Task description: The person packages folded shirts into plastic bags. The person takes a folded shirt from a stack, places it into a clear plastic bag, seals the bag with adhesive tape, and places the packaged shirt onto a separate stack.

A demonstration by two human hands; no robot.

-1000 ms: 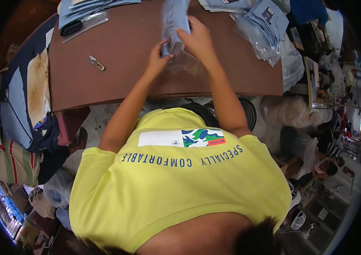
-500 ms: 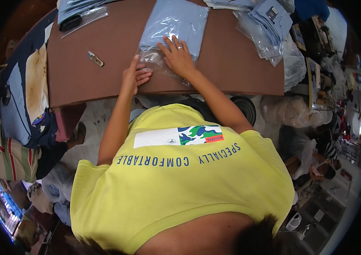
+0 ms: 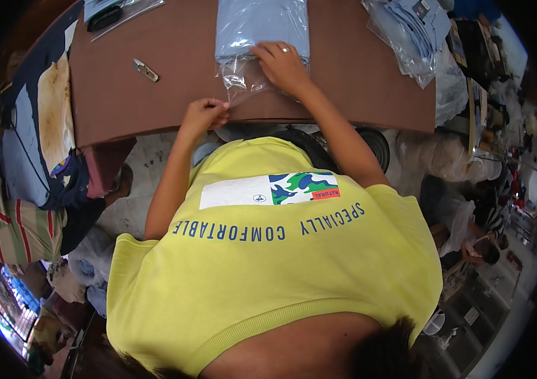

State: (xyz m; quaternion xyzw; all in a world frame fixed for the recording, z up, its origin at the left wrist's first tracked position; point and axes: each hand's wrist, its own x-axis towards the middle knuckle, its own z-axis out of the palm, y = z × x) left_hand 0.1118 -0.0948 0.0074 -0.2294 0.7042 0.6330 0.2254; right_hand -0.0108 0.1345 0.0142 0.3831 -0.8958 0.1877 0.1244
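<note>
A folded light-blue garment (image 3: 262, 26) lies in a clear plastic bag (image 3: 243, 74) at the far middle of the brown table, the bag's loose end toward me. Beside the table's near edge, my left hand (image 3: 205, 117) is closed, pinching the left corner of that loose end. My right hand (image 3: 283, 66), with a ring on one finger, rests on the bag where the garment's near edge lies. Its fingers are stretched across the plastic and slightly bent. Its palm side is hidden.
Thread snips (image 3: 146, 70) lie on the brown table (image 3: 123, 104) to the left. More bagged blue garments (image 3: 417, 28) sit at the far right. A dark object (image 3: 104, 19) rests by plastic at the far left. A person in a striped shirt (image 3: 22, 221) is at the left.
My left hand has gone from spread fingers to a pinch on the bag's corner. The bag's loose end is spread straighter, and my right hand has shifted slightly farther and right.
</note>
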